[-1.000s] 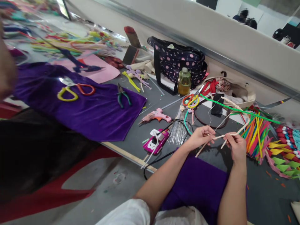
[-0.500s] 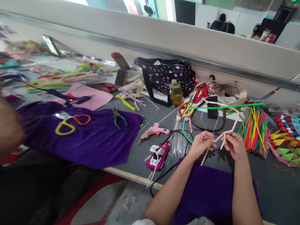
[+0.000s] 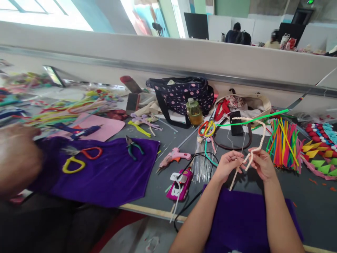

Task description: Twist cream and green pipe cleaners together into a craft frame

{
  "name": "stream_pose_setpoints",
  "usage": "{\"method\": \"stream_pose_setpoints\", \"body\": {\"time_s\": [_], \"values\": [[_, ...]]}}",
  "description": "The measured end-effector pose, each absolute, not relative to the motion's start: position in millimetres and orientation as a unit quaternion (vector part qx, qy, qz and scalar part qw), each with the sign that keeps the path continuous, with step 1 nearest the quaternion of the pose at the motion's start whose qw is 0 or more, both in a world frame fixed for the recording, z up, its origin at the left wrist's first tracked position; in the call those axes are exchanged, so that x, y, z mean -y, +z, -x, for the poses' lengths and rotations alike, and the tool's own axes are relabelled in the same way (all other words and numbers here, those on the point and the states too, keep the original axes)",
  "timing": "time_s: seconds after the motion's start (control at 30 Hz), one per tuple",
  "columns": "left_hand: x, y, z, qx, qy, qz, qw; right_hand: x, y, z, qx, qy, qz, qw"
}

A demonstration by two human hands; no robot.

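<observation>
My left hand (image 3: 231, 166) pinches the lower part of a cream twisted pipe cleaner (image 3: 264, 131), and one loose end hangs below its fingers. My right hand (image 3: 263, 164) grips the same pipe cleaner where a short piece branches off. From there it bends up and back to the left in a hook. A bright green pipe cleaner (image 3: 275, 115) runs across the top of that hook; whether they touch I cannot tell. Thin wires show behind my fingers. Beneath my forearms lies a purple cloth (image 3: 240, 218).
A pink glue gun (image 3: 175, 157), a magenta device (image 3: 182, 185) and orange-yellow scissors (image 3: 209, 129) lie left of my hands. Colourful pipe cleaners (image 3: 283, 146) are bundled to the right. A co-worker's blurred arm (image 3: 19, 161) reaches over another purple cloth (image 3: 110, 175) with pliers (image 3: 133, 147).
The camera view has shifted slightly. My hands have drawn a little closer together on the cream pipe cleaner. At the left, the co-worker's arm reaches farther in over the cloth.
</observation>
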State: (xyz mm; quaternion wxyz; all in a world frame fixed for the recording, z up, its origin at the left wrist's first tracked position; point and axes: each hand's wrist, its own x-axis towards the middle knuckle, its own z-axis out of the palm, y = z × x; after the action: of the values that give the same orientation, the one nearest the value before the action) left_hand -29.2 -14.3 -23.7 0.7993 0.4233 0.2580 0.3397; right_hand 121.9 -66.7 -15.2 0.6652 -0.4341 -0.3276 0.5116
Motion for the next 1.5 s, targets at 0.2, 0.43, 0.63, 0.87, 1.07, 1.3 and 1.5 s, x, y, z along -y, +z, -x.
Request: {"method": "stream_pose_setpoints", "body": {"time_s": [0.2, 0.43, 0.63, 0.87, 1.07, 1.3, 1.5], "values": [[15.0, -23.9, 23.2, -0.257, 0.332, -0.421, 0.804, 65.0, -20.8, -121.4, 0.342, 0.446, 0.437, 0.703], [19.3, -22.9, 22.3, -0.256, 0.322, -0.418, 0.810, 63.7, -20.2, -120.4, 0.406, 0.376, 0.436, 0.709], [20.3, -22.0, 24.5, -0.257, 0.343, -0.422, 0.799, 62.0, -20.7, -117.7, 0.424, 0.336, 0.435, 0.720], [21.9, -19.0, 26.7, -0.276, 0.369, -0.428, 0.778, 59.0, -20.0, -112.3, 0.398, 0.290, 0.480, 0.726], [25.0, -24.4, 24.4, -0.296, 0.373, -0.452, 0.754, 55.0, -27.1, -109.9, 0.344, 0.259, 0.527, 0.732], [27.5, -25.1, 24.4, -0.298, 0.358, -0.466, 0.752, 52.0, -26.3, -102.8, 0.292, 0.309, 0.527, 0.736], [29.2, -21.9, 25.7, -0.295, 0.346, -0.467, 0.758, 52.2, -21.2, -96.2, 0.268, 0.360, 0.510, 0.734]]}}
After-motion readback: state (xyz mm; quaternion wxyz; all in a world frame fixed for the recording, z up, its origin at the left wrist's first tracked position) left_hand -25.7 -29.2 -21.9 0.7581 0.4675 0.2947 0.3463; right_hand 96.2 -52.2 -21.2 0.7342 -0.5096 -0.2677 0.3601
